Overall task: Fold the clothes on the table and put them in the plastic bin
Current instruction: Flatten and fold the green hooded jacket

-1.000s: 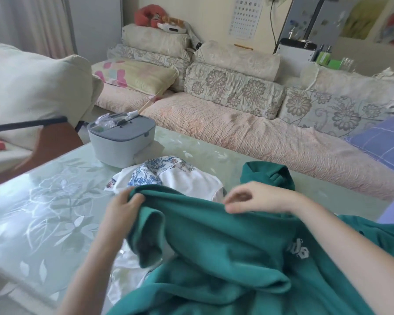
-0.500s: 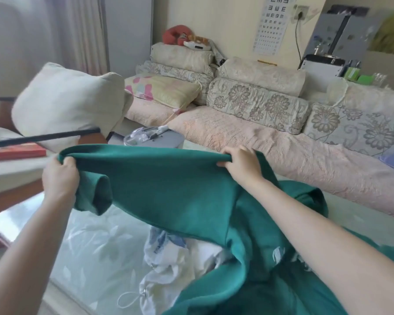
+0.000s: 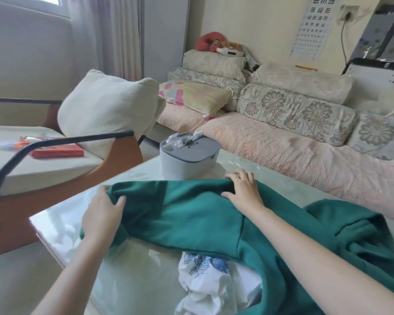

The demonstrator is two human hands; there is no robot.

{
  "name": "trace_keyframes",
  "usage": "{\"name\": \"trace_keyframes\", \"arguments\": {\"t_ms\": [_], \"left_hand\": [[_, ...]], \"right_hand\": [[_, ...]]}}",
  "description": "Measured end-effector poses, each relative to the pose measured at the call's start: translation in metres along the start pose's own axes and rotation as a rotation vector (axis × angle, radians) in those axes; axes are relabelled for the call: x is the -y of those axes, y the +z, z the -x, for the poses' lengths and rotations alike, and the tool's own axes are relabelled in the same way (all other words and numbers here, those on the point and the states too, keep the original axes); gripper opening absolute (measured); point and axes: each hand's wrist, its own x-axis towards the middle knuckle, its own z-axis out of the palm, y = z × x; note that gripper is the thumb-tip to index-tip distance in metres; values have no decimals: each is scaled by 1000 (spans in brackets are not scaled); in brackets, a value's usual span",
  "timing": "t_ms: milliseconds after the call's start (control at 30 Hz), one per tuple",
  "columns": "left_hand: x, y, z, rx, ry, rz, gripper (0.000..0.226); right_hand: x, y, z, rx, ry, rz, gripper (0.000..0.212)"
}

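A green sweatshirt lies spread across the glass table, its bottom edge toward the far side. My left hand grips its left corner, thumb on top of the cloth. My right hand holds the far edge, fingers curled over it, just in front of the grey lidded plastic bin. A crumpled white garment with a blue print lies partly under the sweatshirt near the front edge.
Small clear items sit on the bin's lid. Left of the table stands a wooden chair with a black rail and a cream cushion. A long sofa with pillows runs behind the table.
Both hands have brought the green sweatshirt down from held up in the air onto the table, spreading it flat. The white garment now shows at the front.
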Motion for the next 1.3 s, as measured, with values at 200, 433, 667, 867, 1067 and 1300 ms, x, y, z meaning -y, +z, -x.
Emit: {"name": "trace_keyframes", "arguments": {"t_ms": [200, 433, 667, 867, 1067, 1300], "left_hand": [[3, -1, -3, -258, 277, -213, 76], [-55, 48, 94, 708, 795, 104, 47], [-49, 69, 119, 418, 1010, 141, 57], [-73, 56, 106, 279, 763, 492, 28], [-45, 27, 77, 9, 578, 388, 31], [-12, 34, 68, 370, 444, -120, 68]], "right_hand": [[-13, -14, 12, 66, 100, -278, 43], [-40, -41, 32, 210, 62, -284, 34], [-102, -58, 15, 226, 418, -159, 51], [-98, -55, 5, 406, 450, -455, 22], [-83, -47, -15, -148, 355, -694, 12], [-87, -17, -1, 448, 274, -417, 45]]}}
